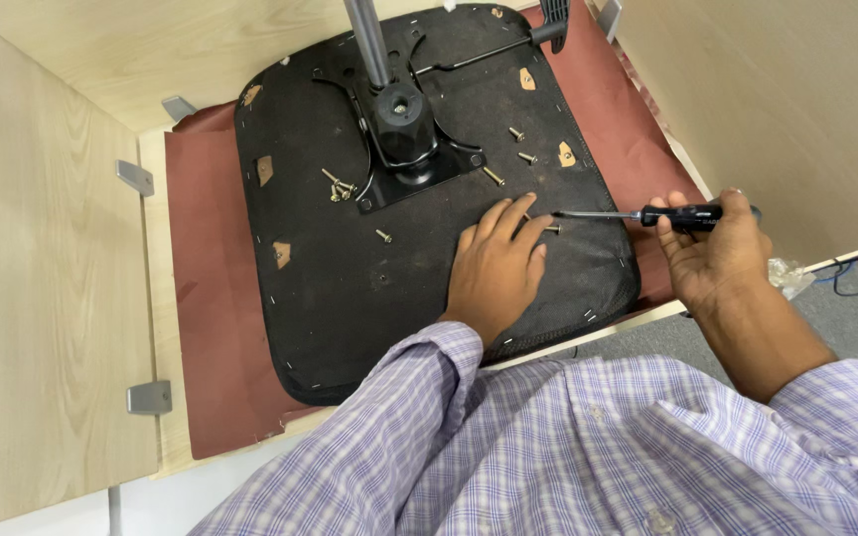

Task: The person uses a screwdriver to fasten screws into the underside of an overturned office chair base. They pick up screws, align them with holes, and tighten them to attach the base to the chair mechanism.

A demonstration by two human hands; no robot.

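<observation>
Holding screwdriver (pixel 682 215) w/ right hand (pixel 712 253) past seat edge (pixel 620 298).

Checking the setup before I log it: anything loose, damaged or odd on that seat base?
Yes. Loose screws lie scattered over the black seat base, and its fabric is torn open at several spots, showing wood.

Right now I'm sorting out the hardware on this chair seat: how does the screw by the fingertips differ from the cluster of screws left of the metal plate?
The screw by the fingertips lies alone, with the screwdriver tip at it and the left hand touching beside it; the cluster of screws is several piled together, untouched. The single screw sits near the seat's right edge, the cluster beside the plate. Both are brass-coloured and lie loose on the black seat.
</observation>
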